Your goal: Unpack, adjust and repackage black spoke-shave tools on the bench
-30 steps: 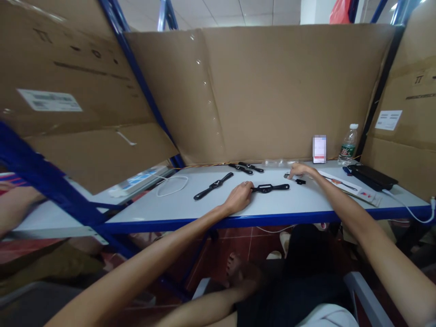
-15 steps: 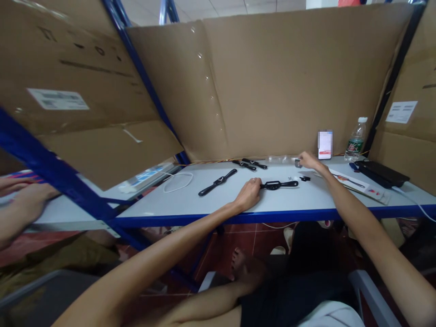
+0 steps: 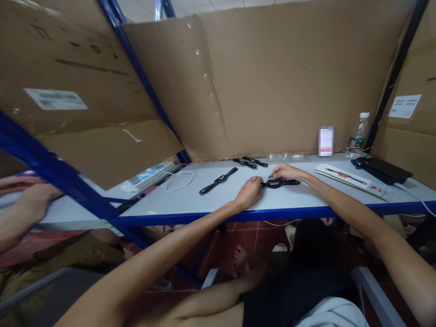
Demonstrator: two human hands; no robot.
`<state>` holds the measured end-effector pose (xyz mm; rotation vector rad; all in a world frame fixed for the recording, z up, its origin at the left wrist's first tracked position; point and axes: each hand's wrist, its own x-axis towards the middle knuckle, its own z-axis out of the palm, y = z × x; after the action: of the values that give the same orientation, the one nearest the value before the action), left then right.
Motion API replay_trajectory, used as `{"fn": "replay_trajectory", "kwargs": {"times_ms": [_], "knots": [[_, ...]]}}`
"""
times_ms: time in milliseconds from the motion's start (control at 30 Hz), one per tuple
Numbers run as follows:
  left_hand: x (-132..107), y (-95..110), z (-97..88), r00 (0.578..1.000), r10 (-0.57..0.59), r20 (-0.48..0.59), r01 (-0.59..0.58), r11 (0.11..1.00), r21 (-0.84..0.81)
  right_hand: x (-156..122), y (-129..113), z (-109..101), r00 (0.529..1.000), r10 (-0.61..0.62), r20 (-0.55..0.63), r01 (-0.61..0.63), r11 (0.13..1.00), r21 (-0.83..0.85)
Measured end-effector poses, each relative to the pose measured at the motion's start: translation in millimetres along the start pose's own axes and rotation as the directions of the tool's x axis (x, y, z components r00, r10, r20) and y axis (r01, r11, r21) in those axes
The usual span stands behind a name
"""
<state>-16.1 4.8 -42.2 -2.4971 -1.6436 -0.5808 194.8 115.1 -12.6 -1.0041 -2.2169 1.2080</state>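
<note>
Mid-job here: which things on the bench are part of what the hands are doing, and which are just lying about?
In use: black watch, left hand gripping its strap end, right hand on its middle.
Lying about: second watch, pair of watches by the cardboard, white cable, water bottle, black device.

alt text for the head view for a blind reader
On a pale table, the left hand holds one end of a black watch strap while the right hand touches its middle. More black watches lie behind, before cardboard walls; a water bottle stands far right.
</note>
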Motion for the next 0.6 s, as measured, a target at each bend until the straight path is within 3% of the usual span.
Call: {"fn": "replay_trajectory", "kwargs": {"times_ms": [267, 600], "knots": [[-2.1, 3.3, -2.2, 0.999, -0.039, 0.011, 0.039, 0.999, -0.019, -12.0, -6.2, -14.1, 0.954, -0.097, 0.282, 0.153, 0.971, -0.184], [-2.1, 4.4, -4.3, 0.999, 0.008, -0.038, -0.008, 1.000, 0.011, -13.4, -0.9, -7.6, 0.976, -0.165, 0.141, 0.211, 0.879, -0.428]]}}
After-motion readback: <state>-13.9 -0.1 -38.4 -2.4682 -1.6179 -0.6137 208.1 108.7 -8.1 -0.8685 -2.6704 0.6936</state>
